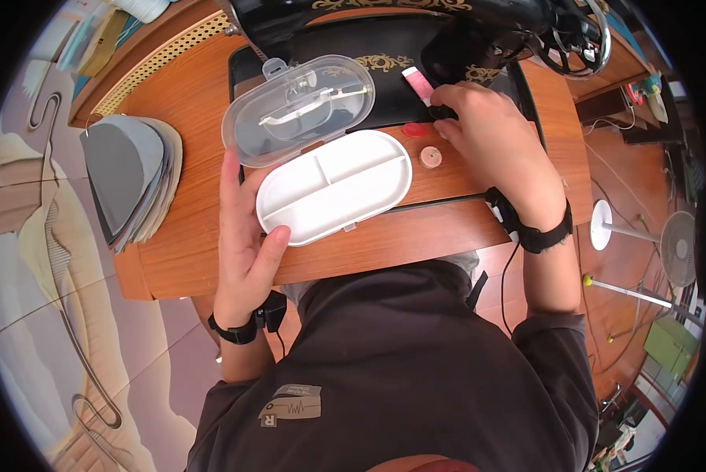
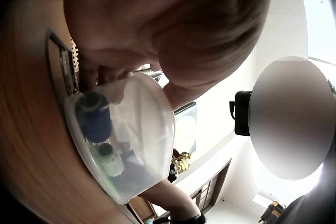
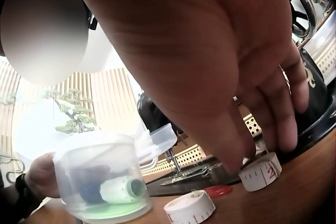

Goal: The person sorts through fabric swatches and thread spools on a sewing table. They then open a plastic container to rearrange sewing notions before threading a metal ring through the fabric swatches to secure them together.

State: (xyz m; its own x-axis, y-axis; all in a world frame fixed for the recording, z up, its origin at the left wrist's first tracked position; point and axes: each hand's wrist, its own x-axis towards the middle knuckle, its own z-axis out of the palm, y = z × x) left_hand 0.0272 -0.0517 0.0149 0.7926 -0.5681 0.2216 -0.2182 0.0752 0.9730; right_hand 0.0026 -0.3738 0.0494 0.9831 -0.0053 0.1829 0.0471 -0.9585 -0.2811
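Note:
My left hand [image 1: 247, 232] grips the left end of a translucent sewing box [image 2: 149, 124], thumb on the rim and fingers along the side. A white divided tray [image 1: 345, 181] tops the box, and its clear lid [image 1: 247, 126] is tipped open away from me. Through the wall show a blue thread spool [image 2: 97, 121] and a green one [image 2: 110, 163]. My right hand [image 1: 490, 130] pinches at a rolled tape measure [image 3: 260, 178], partly hidden by the fingers. A pink and white piece [image 1: 417, 83] juts beyond the fingertips. Another rolled tape measure [image 1: 431, 157] sits beside the box.
A red oval piece [image 1: 414, 130] lies near my right thumb. Behind stands a black sewing machine [image 1: 479, 39] with a handwheel [image 1: 604, 39], on a wooden table [image 1: 400, 236]. Fabric pieces [image 1: 129, 173] lie stacked at the left edge.

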